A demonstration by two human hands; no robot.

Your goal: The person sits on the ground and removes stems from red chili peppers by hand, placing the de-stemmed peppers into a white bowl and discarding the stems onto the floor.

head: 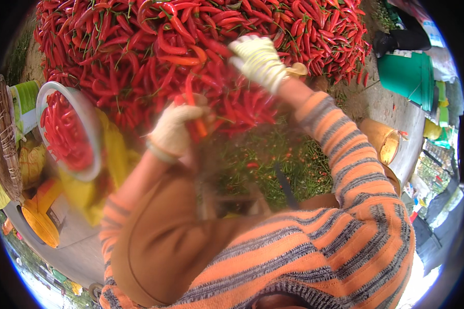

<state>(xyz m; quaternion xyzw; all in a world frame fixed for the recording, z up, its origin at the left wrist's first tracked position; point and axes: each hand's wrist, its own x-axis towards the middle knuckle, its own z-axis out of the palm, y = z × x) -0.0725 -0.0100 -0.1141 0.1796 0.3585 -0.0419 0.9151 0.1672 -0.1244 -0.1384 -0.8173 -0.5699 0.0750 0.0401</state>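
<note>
A large heap of red chili peppers lies before me, many with green stems. My left hand, in a pale knit glove, is closed around a few red and orange chili peppers at the heap's near edge. My right hand, in a whitish glove with yellowish bands, reaches onto the heap at the upper right; its fingertips touch a red chili, but blur hides whether it grips it. Below the hands, green stems and red bits cover the ground. At left, a white basin holds more red chilies.
Yellow plastic sheeting lies beside the basin. A wicker basket, a green and white bucket and an orange container stand further left. On the right are a green bucket and a tan container.
</note>
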